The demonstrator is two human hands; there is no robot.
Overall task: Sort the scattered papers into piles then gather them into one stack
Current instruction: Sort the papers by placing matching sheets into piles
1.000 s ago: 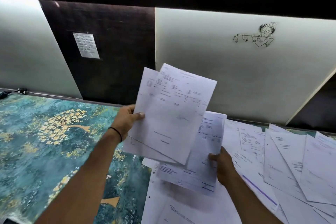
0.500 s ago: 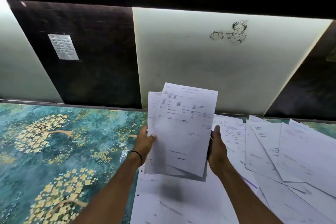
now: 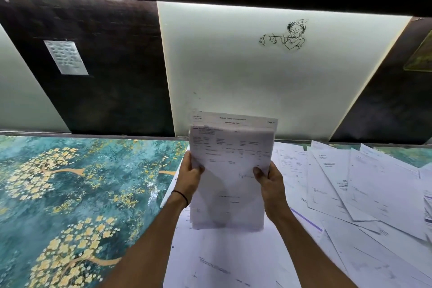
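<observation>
so a second ago my right hand [image 3: 268, 184] was down on the table picking at a sheet while my left hand [image 3: 190, 176] held a couple of pages up by itself. now both are on the same bundle [image 3: 230, 147], which has gone from fanned out and crooked to pretty much squared up. the bundle is up off the table, held upright in front of me, printed side facing me, with one page at the back poking out above the top edge of the others. left hand grips the left edge, thumb [image 3: 198, 168] curled over the front and the other fingers hidden behind the paper. right hand does the same on the right edge, thumb [image 3: 258, 172] pressed on the front. so both sets of fingers are clamped on the bundle, not loose. there's a black band [image 3: 181, 196] on my left wrist. the bottom of the bundle hangs over more flat sheets [image 3: 222, 259] lying near me, can't tell if it touches them. the rest of the loose papers [image 3: 350, 182] are spread over the right side of the table, overlapping at all angles. the left side shows the teal tablecloth [image 3: 70, 194] with yellow flowering trees on it. behind it all there's a lit white panel [image 3: 233, 72] with a little line drawing [image 3: 286, 35] of someone playing a flute, and a small note [image 3: 66, 57] stuck on the dark panel [image 3: 117, 65] to the left, too blurry to read.
</observation>
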